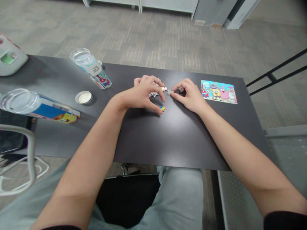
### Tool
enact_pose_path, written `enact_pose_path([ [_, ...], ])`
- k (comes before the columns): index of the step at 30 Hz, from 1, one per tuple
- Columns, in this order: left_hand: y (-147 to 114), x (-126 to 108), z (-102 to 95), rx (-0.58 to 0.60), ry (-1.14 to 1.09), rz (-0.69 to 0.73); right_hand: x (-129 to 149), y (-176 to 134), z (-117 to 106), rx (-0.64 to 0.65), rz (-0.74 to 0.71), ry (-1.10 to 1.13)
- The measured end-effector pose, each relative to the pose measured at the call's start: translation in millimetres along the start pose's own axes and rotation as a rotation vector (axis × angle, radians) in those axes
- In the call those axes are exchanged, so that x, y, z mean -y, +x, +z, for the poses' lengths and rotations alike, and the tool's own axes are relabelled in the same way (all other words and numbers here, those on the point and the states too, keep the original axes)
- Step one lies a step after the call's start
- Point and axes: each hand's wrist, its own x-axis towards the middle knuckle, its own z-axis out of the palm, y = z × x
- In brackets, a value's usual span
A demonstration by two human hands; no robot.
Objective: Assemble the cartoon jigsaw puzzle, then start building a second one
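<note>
My left hand [149, 93] arches over a small pile of jigsaw puzzle pieces [157, 94], its fingers apart. Part of the pile is hidden beneath that hand. Close to the left thumb tip lies a yellow and blue puzzle piece [162, 109]; I cannot tell if the thumb touches it. My right hand [188, 95] pinches one puzzle piece [169, 92] between thumb and forefinger, just right of the pile. To the right of that hand lies a colourful cartoon picture card [218, 92], flat on the dark table [177, 137].
Left of my hands stand two clear-topped printed canisters, the far one [92, 68] and the near one [40, 107]. Between them sits a round white lid [83, 97]. A white jug [11, 57] stands at the far left. A white cable [30, 153] hangs near the left edge.
</note>
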Motion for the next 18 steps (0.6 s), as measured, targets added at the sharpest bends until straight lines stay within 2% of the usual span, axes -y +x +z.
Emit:
enact_pose_path([
  [2, 2, 5, -0.9, -0.097, -0.014, -0.035, -1, 1, -2, 0.017, -0.004, -0.010],
  [5, 9, 18, 3.6, -0.319, 0.023, -0.108, 6, 0, -6, 0.048, -0.032, 0.026],
  [7, 14, 29, 7.9, -0.401, 0.054, -0.143, 13, -3, -9, 0.085, -0.072, 0.040],
  [11, 20, 46, 13.8, -0.407, 0.071, -0.159, 23, -7, -15, 0.163, -0.151, 0.016],
  [15, 20, 51, 15.2, -0.361, 0.058, -0.151, 19, -6, -16, 0.123, -0.097, 0.062],
  [18, 20, 51, 14.8, -0.334, 0.037, -0.141, 23, -6, -13, 0.126, -0.080, 0.007],
])
